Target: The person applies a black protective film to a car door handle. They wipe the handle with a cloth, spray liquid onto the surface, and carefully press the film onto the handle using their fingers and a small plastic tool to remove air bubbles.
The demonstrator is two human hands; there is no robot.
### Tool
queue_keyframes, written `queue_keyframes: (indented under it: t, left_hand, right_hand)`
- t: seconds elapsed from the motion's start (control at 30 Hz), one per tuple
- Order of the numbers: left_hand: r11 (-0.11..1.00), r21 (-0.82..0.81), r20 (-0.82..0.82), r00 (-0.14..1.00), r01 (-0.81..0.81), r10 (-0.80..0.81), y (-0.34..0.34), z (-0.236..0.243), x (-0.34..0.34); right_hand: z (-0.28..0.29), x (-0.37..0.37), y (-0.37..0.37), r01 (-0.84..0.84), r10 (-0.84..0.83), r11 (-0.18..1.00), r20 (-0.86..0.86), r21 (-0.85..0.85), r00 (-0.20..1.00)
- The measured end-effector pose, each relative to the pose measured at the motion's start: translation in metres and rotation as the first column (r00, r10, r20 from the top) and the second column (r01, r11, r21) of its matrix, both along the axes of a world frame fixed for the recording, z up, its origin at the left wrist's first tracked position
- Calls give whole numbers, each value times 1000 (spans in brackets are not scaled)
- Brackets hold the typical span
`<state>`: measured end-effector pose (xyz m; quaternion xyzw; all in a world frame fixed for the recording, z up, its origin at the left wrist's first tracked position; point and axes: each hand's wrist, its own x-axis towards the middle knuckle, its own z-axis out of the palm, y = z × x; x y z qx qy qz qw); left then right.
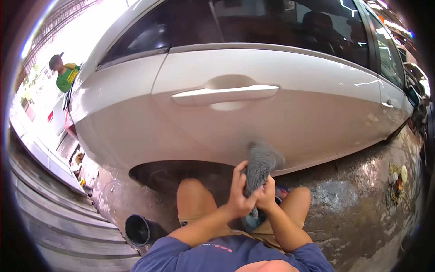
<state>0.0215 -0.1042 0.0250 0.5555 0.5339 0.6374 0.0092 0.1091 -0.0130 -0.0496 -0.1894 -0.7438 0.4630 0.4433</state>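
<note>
**Gloss Against Pile**

On my remote feed I see grey cloth (261,168), matt and shaggy; white car door (195,124), smooth, glossy; dark window (267,25), glass, reflective; floor (337,195), rough with a patchy sheen.

The person wears a short-sleeved blue shirt (181,258). On its chest is one small print (223,248), pink and white. The shorts (263,234) are of tan colour, with a small dark label (183,223) at the left leg. Left hand (240,199) and right hand (267,196) are bare.
</note>
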Motion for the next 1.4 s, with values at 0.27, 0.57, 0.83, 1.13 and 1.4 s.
queue_keyframes:
  t: [0.27,0.57,0.83,1.13,1.4]
  left_hand:
    - [715,420,686,711,-559,153,-5,98,-75]
    - [762,240,-642,491,-601,589,80,52,-115]
    - [954,-164,116,955,-251,271,-65,96,-146]
    - [228,-971,-134,948,-68,-288,-262,-70,-42]
    - [588,-720,-552,818,-369,-162,-349,-157,-38]
  right_hand:
    - [-20,45,-10,-33,-43,936,-208,-350,977]
    - [-52,56,-37,111,-126,934,-23,-341,992]
    - [-132,36,-12,160,-131,801,91,-577,987]
    - [-399,40,-30,482,56,861,972,-162,227]
    - [-448,41,-55,454,84,879,986,-141,144]
